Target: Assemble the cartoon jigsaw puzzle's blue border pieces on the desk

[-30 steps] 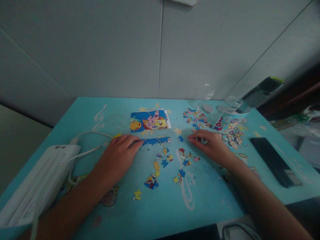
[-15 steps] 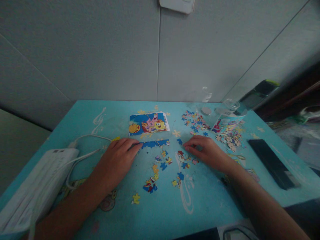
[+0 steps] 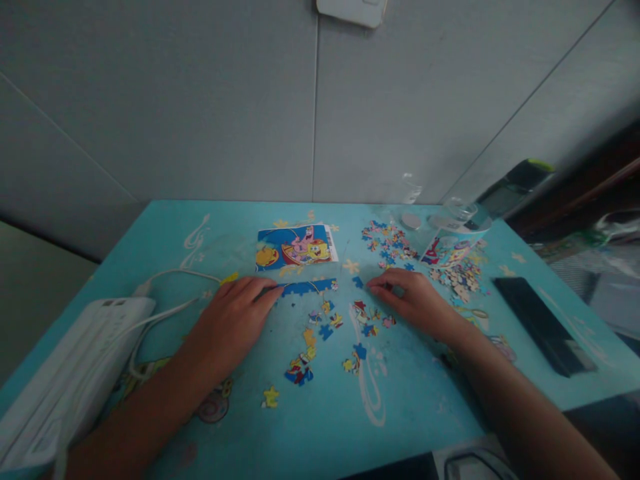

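A joined strip of blue puzzle pieces [image 3: 306,287] lies flat in the middle of the table. My left hand [image 3: 243,303] closes its thumb and fingers on the strip's left end, covering that part. To the right of the strip sits a loose blue puzzle piece [image 3: 357,283]. Just beside this piece is my right hand [image 3: 407,291], its thumb and index fingertips pinched together with nothing visible in them. Behind the strip lies a cartoon picture card [image 3: 296,247]. Several loose puzzle pieces [image 3: 300,370] and small joined clusters are scattered nearer to me.
Piles of puzzle pieces [image 3: 387,241] lie at the back right, beside a clear tub [image 3: 453,247] with a printed label. A dark flat object [image 3: 543,325] rests on the right. At left are a white power strip [image 3: 80,373] and its cables. A wall rises behind the table.
My right fingertips have drawn slightly away from the loose blue piece. My left hand stays at the strip's left end. The whole view has shifted a little.
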Demonstrator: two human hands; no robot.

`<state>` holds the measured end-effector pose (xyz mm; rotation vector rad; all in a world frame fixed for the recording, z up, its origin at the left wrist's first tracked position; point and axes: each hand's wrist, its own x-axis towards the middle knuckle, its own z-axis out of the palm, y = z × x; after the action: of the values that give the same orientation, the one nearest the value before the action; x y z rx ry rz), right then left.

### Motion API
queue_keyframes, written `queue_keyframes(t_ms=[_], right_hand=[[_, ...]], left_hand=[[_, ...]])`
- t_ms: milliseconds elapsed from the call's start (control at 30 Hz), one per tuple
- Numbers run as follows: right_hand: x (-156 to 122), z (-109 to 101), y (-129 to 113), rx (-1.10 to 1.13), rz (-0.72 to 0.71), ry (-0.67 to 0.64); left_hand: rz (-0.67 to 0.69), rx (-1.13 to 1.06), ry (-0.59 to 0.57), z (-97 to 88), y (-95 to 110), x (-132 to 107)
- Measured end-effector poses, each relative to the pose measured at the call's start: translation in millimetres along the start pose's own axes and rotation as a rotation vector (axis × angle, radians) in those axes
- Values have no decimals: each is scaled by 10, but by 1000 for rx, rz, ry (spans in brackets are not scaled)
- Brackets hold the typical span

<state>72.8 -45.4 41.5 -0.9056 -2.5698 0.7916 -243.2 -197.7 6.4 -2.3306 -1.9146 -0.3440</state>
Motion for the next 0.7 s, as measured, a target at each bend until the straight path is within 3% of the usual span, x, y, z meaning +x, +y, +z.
queue_keyframes(t_ms=[467,700], right_hand=[[-26,-69,-40,33,43,-44],[-142,-281,15,30,129,-310]], left_hand=[[17,14,7,9,-12,-11],[19,29,10,37,-31,-25]])
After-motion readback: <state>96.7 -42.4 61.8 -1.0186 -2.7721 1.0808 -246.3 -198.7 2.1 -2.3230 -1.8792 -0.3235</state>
